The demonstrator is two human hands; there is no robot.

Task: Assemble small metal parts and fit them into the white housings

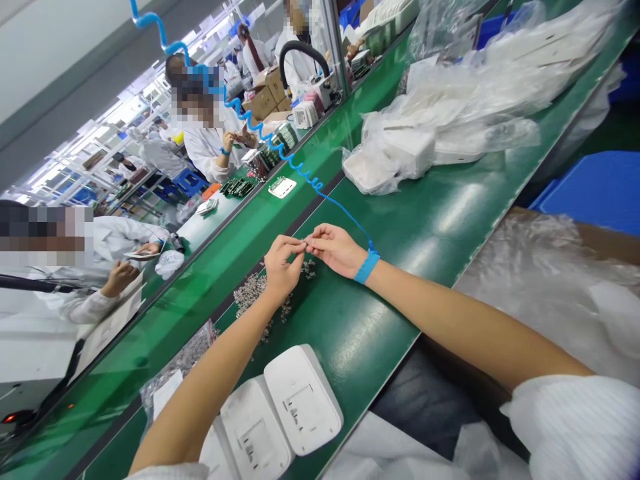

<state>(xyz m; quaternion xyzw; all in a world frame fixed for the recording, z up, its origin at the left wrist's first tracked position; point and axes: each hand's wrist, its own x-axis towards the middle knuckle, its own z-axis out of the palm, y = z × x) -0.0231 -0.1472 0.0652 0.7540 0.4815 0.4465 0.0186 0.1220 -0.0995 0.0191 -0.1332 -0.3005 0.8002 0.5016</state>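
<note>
Pinching one tiny silver metal part [306, 243] between my left hand [281, 265] and right hand [336, 248], I kept it at twelve o'clock above the heap of small metal parts [253, 291], equally near both, on the green bench [425, 220].

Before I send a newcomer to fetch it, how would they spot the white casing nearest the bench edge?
Follow the green bench toward its near end, past the person's two hands. Two white casings lie side by side; take the right-hand casing, the one overlapping its neighbour and closest to the bench edge.
</note>
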